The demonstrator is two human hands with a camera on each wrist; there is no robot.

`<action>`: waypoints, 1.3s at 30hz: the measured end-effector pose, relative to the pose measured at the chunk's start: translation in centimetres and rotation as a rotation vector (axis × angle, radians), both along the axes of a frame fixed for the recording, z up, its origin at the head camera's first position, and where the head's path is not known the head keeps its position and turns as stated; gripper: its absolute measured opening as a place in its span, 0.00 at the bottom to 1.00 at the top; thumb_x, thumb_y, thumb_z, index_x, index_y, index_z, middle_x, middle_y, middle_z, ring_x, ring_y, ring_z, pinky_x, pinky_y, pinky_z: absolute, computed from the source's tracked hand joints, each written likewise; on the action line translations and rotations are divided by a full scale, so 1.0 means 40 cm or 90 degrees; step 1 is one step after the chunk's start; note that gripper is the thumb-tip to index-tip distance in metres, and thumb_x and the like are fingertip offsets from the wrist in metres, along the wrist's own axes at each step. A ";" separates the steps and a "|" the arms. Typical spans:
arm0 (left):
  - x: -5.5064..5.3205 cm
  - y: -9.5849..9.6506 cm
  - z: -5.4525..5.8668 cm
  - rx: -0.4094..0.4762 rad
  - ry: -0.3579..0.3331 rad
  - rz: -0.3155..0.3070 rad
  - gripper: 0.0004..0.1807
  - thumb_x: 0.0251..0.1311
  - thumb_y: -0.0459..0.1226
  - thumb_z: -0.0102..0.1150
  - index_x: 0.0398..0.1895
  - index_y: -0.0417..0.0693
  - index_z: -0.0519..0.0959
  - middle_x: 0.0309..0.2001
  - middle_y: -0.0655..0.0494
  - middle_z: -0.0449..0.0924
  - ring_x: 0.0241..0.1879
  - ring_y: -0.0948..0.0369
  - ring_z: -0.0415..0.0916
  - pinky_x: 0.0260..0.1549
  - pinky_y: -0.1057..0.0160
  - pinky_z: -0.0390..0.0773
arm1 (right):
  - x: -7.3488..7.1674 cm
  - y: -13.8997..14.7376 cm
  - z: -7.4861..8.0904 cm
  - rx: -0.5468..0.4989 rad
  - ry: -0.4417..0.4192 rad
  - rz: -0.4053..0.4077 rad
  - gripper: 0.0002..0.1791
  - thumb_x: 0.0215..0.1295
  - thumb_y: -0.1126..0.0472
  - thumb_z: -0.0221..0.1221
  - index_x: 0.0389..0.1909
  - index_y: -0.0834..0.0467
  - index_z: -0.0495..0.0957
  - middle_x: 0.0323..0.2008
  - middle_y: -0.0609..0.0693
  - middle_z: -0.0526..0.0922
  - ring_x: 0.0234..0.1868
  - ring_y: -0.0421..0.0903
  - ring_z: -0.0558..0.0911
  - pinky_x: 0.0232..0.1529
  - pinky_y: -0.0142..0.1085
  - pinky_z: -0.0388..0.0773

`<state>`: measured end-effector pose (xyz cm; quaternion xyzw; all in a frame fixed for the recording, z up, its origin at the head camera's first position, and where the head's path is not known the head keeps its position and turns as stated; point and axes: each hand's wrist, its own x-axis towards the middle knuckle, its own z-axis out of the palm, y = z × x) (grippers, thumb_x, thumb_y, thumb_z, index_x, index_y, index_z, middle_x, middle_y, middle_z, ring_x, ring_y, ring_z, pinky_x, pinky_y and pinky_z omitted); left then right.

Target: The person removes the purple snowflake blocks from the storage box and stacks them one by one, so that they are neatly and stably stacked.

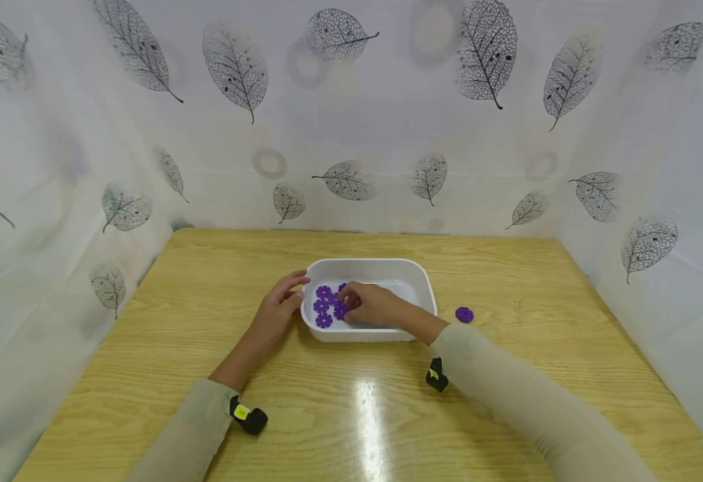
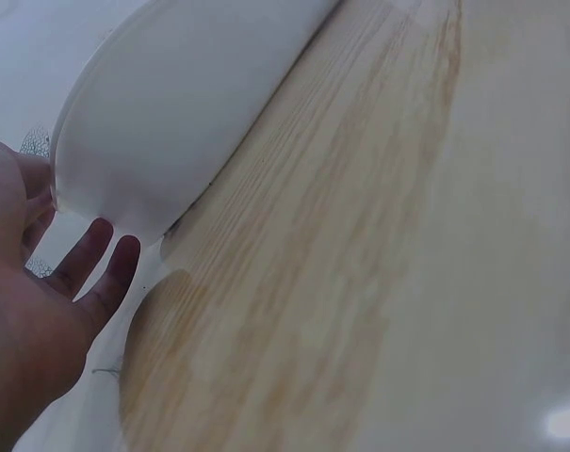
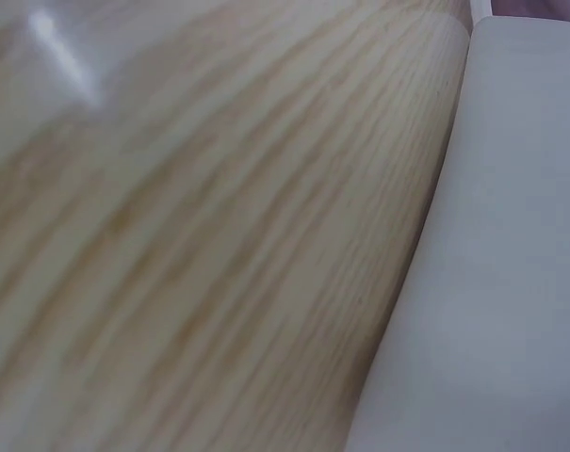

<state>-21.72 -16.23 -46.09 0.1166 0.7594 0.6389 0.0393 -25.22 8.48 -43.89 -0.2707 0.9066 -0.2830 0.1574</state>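
A white rectangular tray (image 1: 363, 336) stands on the table, with several purple flower-shaped discs (image 1: 324, 320) lying in its left part. My left hand (image 1: 276, 309) is at the tray's left end, its fingers extended and touching the rim. In the left wrist view, the left hand (image 2: 40, 301) has its fingertips against the end wall of the tray (image 2: 171, 104). Inside the tray, my right hand (image 1: 375, 306) reaches down with bent fingers among the discs; whether it pinches one is not plain. The right wrist view shows the tray's side wall (image 3: 492, 245) but hardly any hand.
One more purple disc (image 1: 464, 314) lies on the wooden table (image 1: 303, 415), right of the tray and close to the right sleeve (image 1: 508, 375). Pale curtains (image 1: 363, 107) printed with dark leaves hang behind the table and along both sides.
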 end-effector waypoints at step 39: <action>-0.002 -0.003 -0.008 0.003 0.008 -0.003 0.21 0.77 0.38 0.48 0.67 0.42 0.72 0.77 0.52 0.58 0.62 0.43 0.72 0.49 0.74 0.78 | 0.000 0.005 -0.004 -0.005 0.007 0.024 0.23 0.61 0.54 0.70 0.56 0.56 0.80 0.45 0.47 0.80 0.45 0.41 0.78 0.50 0.35 0.78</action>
